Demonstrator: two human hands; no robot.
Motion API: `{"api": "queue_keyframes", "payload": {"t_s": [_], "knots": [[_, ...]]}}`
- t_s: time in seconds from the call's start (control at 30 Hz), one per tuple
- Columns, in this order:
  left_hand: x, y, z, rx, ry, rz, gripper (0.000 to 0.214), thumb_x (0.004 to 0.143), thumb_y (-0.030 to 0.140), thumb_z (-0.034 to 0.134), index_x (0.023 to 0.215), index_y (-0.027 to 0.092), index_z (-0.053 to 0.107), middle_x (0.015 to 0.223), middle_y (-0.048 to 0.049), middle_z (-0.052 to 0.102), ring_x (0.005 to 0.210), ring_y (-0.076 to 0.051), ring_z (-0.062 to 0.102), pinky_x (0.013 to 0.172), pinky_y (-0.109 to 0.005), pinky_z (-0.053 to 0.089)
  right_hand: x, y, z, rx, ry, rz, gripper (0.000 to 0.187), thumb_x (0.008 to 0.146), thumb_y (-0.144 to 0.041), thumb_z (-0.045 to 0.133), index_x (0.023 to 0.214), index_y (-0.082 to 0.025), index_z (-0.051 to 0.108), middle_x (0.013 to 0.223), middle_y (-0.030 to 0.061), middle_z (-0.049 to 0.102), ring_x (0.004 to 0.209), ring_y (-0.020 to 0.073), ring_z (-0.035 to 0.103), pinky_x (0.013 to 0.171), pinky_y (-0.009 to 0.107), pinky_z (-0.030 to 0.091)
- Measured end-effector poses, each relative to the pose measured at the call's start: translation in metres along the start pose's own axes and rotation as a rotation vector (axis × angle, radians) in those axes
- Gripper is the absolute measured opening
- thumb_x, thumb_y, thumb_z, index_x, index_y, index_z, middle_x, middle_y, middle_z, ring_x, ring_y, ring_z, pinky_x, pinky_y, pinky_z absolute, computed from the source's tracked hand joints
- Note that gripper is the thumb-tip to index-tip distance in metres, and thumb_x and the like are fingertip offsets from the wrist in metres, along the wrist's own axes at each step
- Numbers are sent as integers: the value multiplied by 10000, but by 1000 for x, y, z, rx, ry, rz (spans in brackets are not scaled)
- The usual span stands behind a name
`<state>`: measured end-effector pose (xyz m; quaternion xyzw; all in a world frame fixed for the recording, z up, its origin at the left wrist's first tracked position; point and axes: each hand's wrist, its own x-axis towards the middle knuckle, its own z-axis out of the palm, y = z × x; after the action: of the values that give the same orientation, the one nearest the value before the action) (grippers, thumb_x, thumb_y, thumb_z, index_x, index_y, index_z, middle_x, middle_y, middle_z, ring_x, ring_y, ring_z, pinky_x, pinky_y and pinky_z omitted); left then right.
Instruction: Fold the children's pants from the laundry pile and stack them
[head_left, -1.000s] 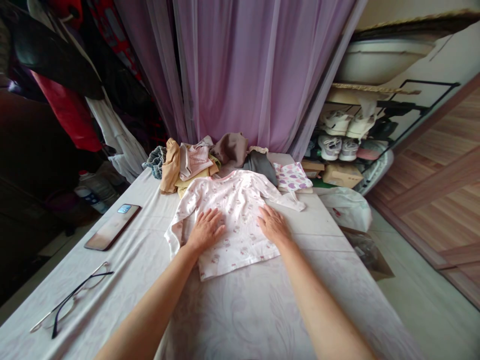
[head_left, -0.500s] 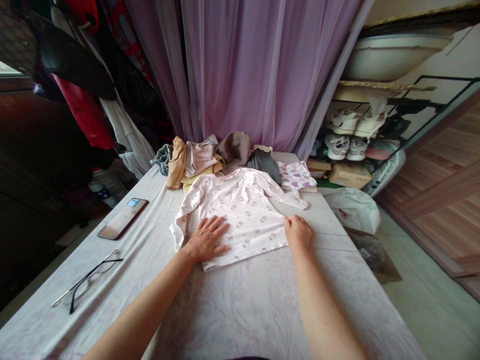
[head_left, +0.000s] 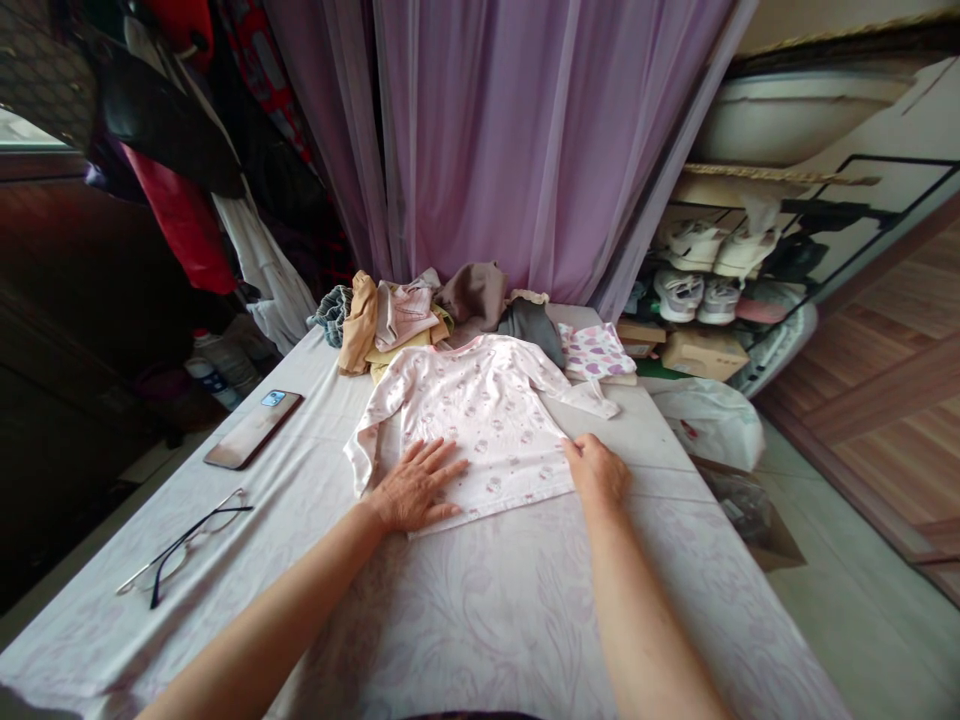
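A small pale pink long-sleeved shirt with a scattered print lies spread out on the cloth-covered table, its neckline away from me. My left hand rests flat on the shirt's lower left part, fingers spread. At the lower right side edge, my right hand pinches the shirt's fabric between thumb and fingers. The right sleeve stretches outward on the table, while the left sleeve bends down along the body.
Behind the shirt is a heap of crumpled clothes, beside a folded heart-print garment. A phone and eyeglasses lie on the left. A purple curtain hangs behind; a shoe rack stands right.
The view has shifted slightly. My left hand has slid a little to the right over the shirt's lower part; my right hand keeps its pinch at the side edge.
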<state>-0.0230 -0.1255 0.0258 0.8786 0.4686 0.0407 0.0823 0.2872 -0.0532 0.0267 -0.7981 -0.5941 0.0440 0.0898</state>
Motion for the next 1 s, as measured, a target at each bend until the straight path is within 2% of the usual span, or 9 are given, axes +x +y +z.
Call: {"api": "queue_keyframes", "payload": {"t_s": [0.17, 0.27, 0.33, 0.43, 0.57, 0.7, 0.8, 0.9, 1.0], "knots": [[-7, 2, 2, -7, 8, 27, 748, 894, 682, 402, 1504, 252, 347, 1578, -106, 314, 1469, -307, 234, 1194, -517, 141, -1, 3, 5, 32, 116, -57, 315, 922, -409, 487, 1035, -197, 690, 957, 127, 725, 857, 272, 664, 681, 337, 447], [-7, 1, 4, -8, 24, 60, 745, 904, 683, 379, 1505, 244, 343, 1568, -92, 340, 1468, -299, 239, 1199, -508, 120, -6, -4, 12, 118, 332, -293, 325, 931, -327, 462, 1097, -155, 682, 1116, 155, 687, 1017, 272, 626, 854, 368, 450], [-6, 0, 6, -10, 11, 85, 734, 914, 676, 365, 1510, 249, 329, 1567, -80, 343, 1469, -292, 237, 1201, -501, 110, -12, -15, 18, 185, 383, -486, 353, 945, -321, 433, 1159, -158, 662, 1226, 148, 650, 1132, 259, 580, 958, 376, 414], [-6, -2, 7, -15, 7, 115, 683, 928, 655, 360, 1503, 287, 337, 1570, -62, 342, 1466, -282, 250, 1197, -496, 128, -24, -33, 27, 142, 238, -691, 411, 958, -339, 417, 1300, -187, 587, 1410, 121, 537, 1302, 255, 462, 1070, 410, 335], [-6, -3, 5, -32, 7, 127, 610, 924, 641, 398, 1456, 346, 415, 1576, -69, 329, 1456, -310, 268, 1178, -534, 160, -35, -46, 31, 3, 0, -701, 482, 957, -422, 429, 1394, -231, 504, 1524, 121, 403, 1405, 284, 336, 1128, 529, 227], [-5, -1, 1, -80, -33, 123, 627, 880, 664, 471, 1438, 380, 432, 1592, -88, 283, 1460, -361, 234, 1150, -614, 149, -33, -42, 31, 114, -5, -714, 508, 932, -415, 481, 1390, -198, 508, 1517, 158, 403, 1391, 299, 367, 1127, 555, 235], [-4, 0, 0, -148, -51, 83, 640, 813, 638, 601, 1377, 348, 511, 1585, -107, 295, 1452, -376, 247, 1138, -642, 139, -32, -36, 28, 324, -29, -831, 330, 883, -355, 561, 1138, -188, 687, 1438, 142, 510, 1350, 276, 429, 1129, 475, 297], [-4, 2, 1, -239, -17, 35, 511, 756, 557, 709, 1175, 272, 643, 1521, -106, 414, 1425, -351, 317, 1152, -614, 142, -35, -29, 24, 432, -171, -909, 147, 793, -343, 667, 823, -214, 732, 1360, 95, 591, 1381, 297, 389, 1119, 478, 327], [-5, 3, 2, -304, 12, 13, 286, 761, 458, 735, 946, 244, 689, 1422, -71, 533, 1392, -321, 374, 1163, -586, 134, -41, -25, 21, 400, -287, -921, 141, 707, -325, 742, 819, -241, 732, 1404, 67, 557, 1419, 329, 323, 1132, 546, 280]]}}
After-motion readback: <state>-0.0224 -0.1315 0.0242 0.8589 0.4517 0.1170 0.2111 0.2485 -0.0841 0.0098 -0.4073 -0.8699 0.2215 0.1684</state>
